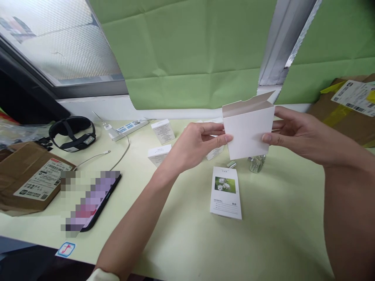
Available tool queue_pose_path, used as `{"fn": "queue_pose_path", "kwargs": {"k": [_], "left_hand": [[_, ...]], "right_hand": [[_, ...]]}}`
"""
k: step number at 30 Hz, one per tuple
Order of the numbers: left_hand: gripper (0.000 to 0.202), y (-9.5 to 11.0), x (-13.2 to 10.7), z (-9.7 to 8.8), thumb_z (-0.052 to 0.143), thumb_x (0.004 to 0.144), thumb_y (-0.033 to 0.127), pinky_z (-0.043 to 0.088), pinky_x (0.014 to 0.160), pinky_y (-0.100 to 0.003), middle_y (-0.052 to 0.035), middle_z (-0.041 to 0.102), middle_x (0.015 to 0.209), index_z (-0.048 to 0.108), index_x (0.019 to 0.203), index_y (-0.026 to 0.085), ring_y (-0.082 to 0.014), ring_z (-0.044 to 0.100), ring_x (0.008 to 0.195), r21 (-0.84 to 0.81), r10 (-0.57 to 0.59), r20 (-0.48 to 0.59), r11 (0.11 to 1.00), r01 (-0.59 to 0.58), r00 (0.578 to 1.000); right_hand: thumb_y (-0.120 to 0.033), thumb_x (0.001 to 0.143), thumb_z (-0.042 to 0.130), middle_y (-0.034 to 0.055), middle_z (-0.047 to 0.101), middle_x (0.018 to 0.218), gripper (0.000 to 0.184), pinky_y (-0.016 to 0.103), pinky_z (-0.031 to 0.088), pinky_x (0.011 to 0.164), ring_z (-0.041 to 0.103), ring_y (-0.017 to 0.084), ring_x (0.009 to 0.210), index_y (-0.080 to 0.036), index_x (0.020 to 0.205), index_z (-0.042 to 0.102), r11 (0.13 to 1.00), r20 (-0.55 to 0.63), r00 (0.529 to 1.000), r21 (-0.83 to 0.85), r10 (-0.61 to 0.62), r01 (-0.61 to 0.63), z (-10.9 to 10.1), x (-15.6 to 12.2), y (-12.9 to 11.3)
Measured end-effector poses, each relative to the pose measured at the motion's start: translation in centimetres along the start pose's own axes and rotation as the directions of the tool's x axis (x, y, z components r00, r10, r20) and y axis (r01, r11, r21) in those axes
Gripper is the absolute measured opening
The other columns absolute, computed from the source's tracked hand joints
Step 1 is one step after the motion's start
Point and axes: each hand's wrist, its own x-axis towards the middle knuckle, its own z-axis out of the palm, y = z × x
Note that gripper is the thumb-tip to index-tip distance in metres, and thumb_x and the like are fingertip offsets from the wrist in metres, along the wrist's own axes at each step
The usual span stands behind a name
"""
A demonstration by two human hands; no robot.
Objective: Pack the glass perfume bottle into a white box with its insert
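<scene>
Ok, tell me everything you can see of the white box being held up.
The white box is a small plain carton, apparently thin card, with no print on the face towards the camera. Its top flap stands open and tilts back, showing a greyish-brown inside. It is held upright in the air above the pale green table, just over a small glass bottle. The left hand pinches its left edge and the right hand its right edge; thumbs lie on the front, other fingers behind.

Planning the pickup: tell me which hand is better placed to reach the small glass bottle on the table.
Probably the right hand: the glass bottle stands just below it, under the white box. The left hand is farther off.
</scene>
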Motion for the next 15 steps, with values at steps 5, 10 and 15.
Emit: {"fn": "queue_pose_path", "kwargs": {"k": [5, 10, 15], "left_hand": [[0.041, -0.2, 0.1, 0.1, 0.071, 0.089, 0.051, 0.054, 0.1, -0.04, -0.0047, 0.071, 0.13, 0.075, 0.12, 0.025, -0.0283, 0.067, 0.119, -0.02, 0.008, 0.006, 1.0, -0.008, 1.0], [0.035, -0.1, 0.0, 0.3, 0.069, 0.09, 0.05, 0.053, 0.097, -0.037, -0.0019, 0.076, 0.118, 0.078, 0.113, 0.026, -0.0262, 0.069, 0.113, -0.016, 0.075, 0.003, 0.997, -0.075, 0.997], [0.041, -0.4, 0.0, 0.5, 0.059, 0.094, 0.058, 0.053, 0.084, -0.034, -0.0032, 0.075, 0.115, 0.076, 0.11, 0.025, -0.0239, 0.07, 0.1, 0.172, 0.028, 0.037, 0.984, -0.034, 0.999]], "right_hand": [[-0.044, 0.083, 0.079, -0.0027, 0.073, 0.116, 0.044, 0.032, 0.064, 0.077, 0.071, 0.024, 0.1, -0.043, 0.124, 0.065, 1.0, -0.014, 1.0, 0.028, 0.014, -0.013, 0.0, 0.0, -0.3], [-0.043, 0.084, 0.078, -0.0015, 0.072, 0.129, 0.055, 0.038, 0.065, 0.082, 0.069, 0.029, 0.113, -0.046, 0.136, 0.06, 0.996, -0.03, 0.998, 0.067, 0.058, -0.056, 0.2, 0.2, -0.3], [-0.044, 0.082, 0.08, -0.0015, 0.075, 0.124, 0.052, 0.047, 0.063, 0.087, 0.071, 0.032, 0.109, -0.046, 0.132, 0.064, 0.991, -0.117, 0.984, 0.037, 0.133, -0.129, -0.8, -0.3, 1.1]]}}
